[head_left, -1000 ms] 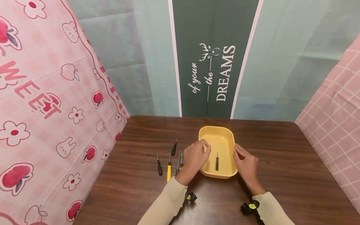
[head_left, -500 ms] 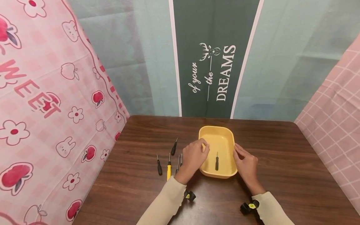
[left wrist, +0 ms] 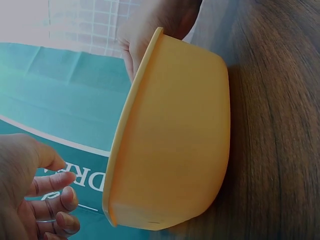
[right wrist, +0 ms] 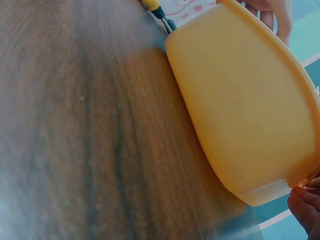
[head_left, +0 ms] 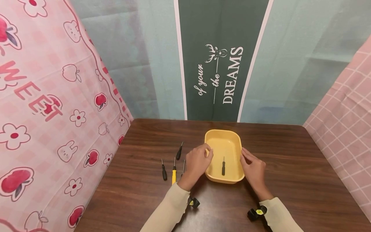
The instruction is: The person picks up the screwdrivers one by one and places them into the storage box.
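Note:
A yellow rectangular plastic tray (head_left: 230, 145) stands on the table, with a small black-handled screwdriver (head_left: 223, 167) lying inside. My right hand (head_left: 255, 169) pinches the tray's right rim; in the right wrist view its fingertips (right wrist: 302, 200) are at the tray's wall. My left hand (head_left: 198, 161) hovers at the left rim. In the left wrist view the left hand's fingers (left wrist: 65, 200) are loosely bent, hold nothing and stand apart from the tray's wall (left wrist: 170, 135). Left of that hand lie a yellow-handled screwdriver (head_left: 174, 175) and black-handled screwdrivers (head_left: 164, 172), partly hidden by the arm.
Another black screwdriver (head_left: 179, 152) lies farther back on the dark wooden table (head_left: 278, 145). A thin metal shaft (head_left: 184, 166) shows beside the left wrist. Printed cloths (head_left: 139, 64) hang behind the table and at both sides.
My left hand has drawn slightly left, away from the tray's inside, and covers more of the screwdrivers beside it. The right hand and the tray have stayed in place.

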Available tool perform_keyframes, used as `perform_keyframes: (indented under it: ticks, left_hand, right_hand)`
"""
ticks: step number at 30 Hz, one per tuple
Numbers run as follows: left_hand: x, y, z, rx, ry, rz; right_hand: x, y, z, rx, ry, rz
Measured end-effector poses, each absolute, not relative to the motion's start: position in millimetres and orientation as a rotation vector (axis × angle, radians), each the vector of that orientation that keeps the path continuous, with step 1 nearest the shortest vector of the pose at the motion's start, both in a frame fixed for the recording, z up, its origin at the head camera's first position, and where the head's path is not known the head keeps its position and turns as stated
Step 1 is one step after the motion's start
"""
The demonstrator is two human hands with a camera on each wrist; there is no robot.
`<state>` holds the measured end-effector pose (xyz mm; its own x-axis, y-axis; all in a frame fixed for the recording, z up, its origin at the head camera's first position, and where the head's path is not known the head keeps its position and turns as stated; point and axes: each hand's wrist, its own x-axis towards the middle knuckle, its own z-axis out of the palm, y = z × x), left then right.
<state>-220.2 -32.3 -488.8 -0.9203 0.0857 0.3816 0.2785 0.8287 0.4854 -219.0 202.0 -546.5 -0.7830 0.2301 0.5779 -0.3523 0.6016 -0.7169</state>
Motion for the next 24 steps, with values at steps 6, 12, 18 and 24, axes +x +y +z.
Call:
perform_keyframes:
  ticks: [6, 12, 18, 24]
  left_hand:
    - [-220, -35, -488, -0.253, -2.669, -0.807]
    - [-219, -38, -488, -0.253, -2.669, -0.827]
    - [-220, -41, -491, -0.256, -2.64, -0.812]
    - [-220, -43, -493, -0.236, -2.628, -0.792]
  right_hand:
    - [-220, 202, -541, 0.094, -2.191, 1.165]
    - [-220, 202, -539, 0.089, -2.195, 1.159]
    - [-219, 202, -539, 0.088, -2.191, 1.161]
    - [-221, 203, -542, 0.109, -2.179, 1.15]
